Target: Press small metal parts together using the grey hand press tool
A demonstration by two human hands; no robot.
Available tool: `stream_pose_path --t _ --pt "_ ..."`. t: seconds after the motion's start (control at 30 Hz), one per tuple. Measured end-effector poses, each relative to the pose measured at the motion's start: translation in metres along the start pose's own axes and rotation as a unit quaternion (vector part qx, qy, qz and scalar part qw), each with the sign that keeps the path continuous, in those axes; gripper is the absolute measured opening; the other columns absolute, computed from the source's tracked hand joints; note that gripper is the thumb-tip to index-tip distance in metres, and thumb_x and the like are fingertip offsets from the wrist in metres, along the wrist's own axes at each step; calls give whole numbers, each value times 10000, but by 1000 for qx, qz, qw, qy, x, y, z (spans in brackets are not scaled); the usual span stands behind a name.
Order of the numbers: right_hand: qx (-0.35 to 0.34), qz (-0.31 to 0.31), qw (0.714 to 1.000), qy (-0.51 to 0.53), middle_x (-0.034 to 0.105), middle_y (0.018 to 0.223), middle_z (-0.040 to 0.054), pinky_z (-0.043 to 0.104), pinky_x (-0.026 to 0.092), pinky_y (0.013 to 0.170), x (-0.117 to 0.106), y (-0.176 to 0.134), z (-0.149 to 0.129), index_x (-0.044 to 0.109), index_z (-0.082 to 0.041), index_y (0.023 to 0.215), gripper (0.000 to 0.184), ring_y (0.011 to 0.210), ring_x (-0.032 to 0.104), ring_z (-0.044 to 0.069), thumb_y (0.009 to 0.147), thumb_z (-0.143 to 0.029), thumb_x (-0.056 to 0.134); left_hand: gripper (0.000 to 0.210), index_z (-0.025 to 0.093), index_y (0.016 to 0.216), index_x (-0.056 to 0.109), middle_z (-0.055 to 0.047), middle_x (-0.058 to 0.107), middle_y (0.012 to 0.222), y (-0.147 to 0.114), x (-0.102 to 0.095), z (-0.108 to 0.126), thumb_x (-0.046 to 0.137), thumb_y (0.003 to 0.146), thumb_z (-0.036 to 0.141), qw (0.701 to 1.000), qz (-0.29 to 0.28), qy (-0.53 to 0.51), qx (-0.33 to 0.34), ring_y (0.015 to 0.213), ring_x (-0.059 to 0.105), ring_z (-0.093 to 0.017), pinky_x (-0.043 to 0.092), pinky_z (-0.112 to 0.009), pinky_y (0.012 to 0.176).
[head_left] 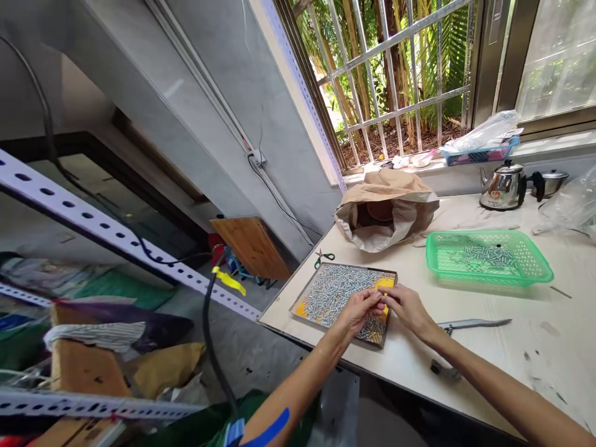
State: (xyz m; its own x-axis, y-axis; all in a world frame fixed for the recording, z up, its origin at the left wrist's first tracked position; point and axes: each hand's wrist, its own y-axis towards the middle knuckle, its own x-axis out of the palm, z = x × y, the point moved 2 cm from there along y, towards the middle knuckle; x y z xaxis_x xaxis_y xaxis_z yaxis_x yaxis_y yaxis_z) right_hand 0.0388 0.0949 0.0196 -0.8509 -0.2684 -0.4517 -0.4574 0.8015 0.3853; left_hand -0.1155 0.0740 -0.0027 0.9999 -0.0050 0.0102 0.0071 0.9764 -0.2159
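A shallow rectangular tray (321, 279) with a dark rim and a yellow floor lies on the counter (465, 366) near its left edge, and it is heaped with small silvery metal pieces (333, 287), too small to tell apart one by one. Both hands meet over the tray's right end. The left hand (361, 308) and the right hand (406, 307) have their fingertips pinched together on something tiny between them; what it is cannot be made out, and whether each grip is truly closed on it cannot be told.

Just beyond the tray's far corner lie small scissors (323, 256) with green handles. Behind them stands a crumpled brown paper bag (386, 208), its mouth open toward the tray, with something dark and rounded inside. To the right of the tray, well apart from it, sits a green plastic basket (488, 257) with a perforated wall, holding a thinner scatter of the same silvery pieces. A flat metal tool (475, 323) lies on the counter beside the right forearm.

At the back of the counter stands a shiny steel kettle (505, 185) with a small steel pot (552, 182) just beside it. On the window sill above rests a blue basket (479, 155) with a clear plastic bag in it.
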Motion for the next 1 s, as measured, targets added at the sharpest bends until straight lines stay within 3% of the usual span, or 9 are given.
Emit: stream_pose_path --t 0.07,0.17,0.37,0.53,0.73,0.83,1.0 --pt "-6 -6 1000 4 701 862 60 309 494 733 15 7 1 695 -208 893 182 798 639 185 813 -151 541 347 82 753 623 -25 635 627 -5 -2 -1 825 617 330 993 23 -109 -43 534 603 -95 518 -202 562" --pt "-9 -17 1000 15 693 875 56 308 482 757 26 10 2 677 -202 877 168 816 628 177 814 -137 536 296 73 714 628 -19 632 595 -11 -6 -2 838 599 246 980 73 -171 -64 507 598 -94 522 -203 554" --pt "23 -17 999 38 682 824 51 322 471 755 43 20 3 663 -187 835 157 792 616 181 765 -128 535 207 80 717 629 -16 629 612 -15 -13 -6 797 662 187 967 130 -211 -66 506 591 -72 527 -184 572" --pt "56 -36 994 84 688 741 13 276 478 661 44 28 8 673 -200 774 149 692 621 157 773 -232 527 181 93 714 636 -11 620 602 -22 -10 -8 784 677 190 959 151 -233 -54 556 599 -75 526 -172 592" --pt "96 -63 987 110 644 604 1 242 444 526 36 26 13 663 -178 703 213 554 578 138 763 -334 532 315 101 708 676 -4 633 627 -28 -2 -5 846 526 293 979 157 -131 24 535 565 -89 494 -197 530" --pt "111 -57 987 104 624 574 -4 238 432 512 37 25 18 640 -177 658 188 533 560 133 729 -332 561 276 104 687 682 5 619 575 -27 0 -4 822 543 294 982 170 -84 17 497 555 -91 488 -208 522" --pt "125 -33 989 77 608 561 -6 240 435 497 47 24 25 608 -185 666 207 513 549 133 773 -316 490 289 93 673 672 3 615 558 -23 3 -3 836 521 275 977 182 -107 -13 473 551 -84 498 -214 524"
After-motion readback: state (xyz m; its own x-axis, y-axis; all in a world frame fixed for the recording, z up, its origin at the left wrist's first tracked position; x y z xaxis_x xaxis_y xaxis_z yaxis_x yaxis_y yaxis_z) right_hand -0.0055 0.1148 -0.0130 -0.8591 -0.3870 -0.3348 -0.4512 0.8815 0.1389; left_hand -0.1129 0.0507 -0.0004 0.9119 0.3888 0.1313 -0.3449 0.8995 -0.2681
